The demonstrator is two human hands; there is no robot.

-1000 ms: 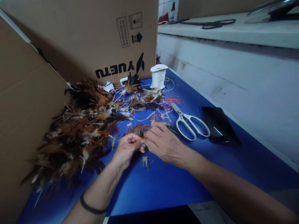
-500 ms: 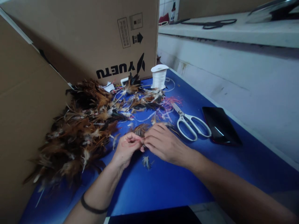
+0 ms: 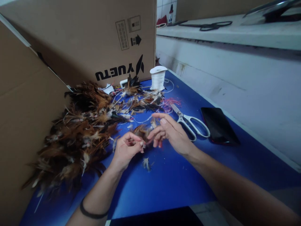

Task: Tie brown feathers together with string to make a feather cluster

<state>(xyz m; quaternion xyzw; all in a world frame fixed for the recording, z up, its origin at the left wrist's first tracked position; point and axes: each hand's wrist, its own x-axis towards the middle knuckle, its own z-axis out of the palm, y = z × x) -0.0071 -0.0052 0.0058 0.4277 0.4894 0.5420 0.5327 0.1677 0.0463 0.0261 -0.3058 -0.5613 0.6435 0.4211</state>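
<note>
My left hand (image 3: 127, 149) pinches the quill end of a small bunch of brown feathers (image 3: 141, 130) just above the blue table (image 3: 169, 182). Close to its right, my right hand (image 3: 170, 131) is lifted with its fingers partly spread; its lower fingers curl near the bunch, and a thin red thread seems to run between the two hands. A large heap of brown and black feathers (image 3: 80, 131) lies to the left. One small loose feather (image 3: 147, 163) rests on the table below my hands.
White-handled scissors (image 3: 189, 122) and a dark phone (image 3: 218, 125) lie to the right. A white thread spool (image 3: 158, 78) stands at the back beside a cardboard box (image 3: 89, 37). Pink thread scraps (image 3: 172, 103) lie near the scissors. A white ledge (image 3: 235, 31) runs along the right.
My right hand has lifted off the feather bunch and opened its fingers, drawing slightly up and right. My left hand keeps its pinch on the bunch.
</note>
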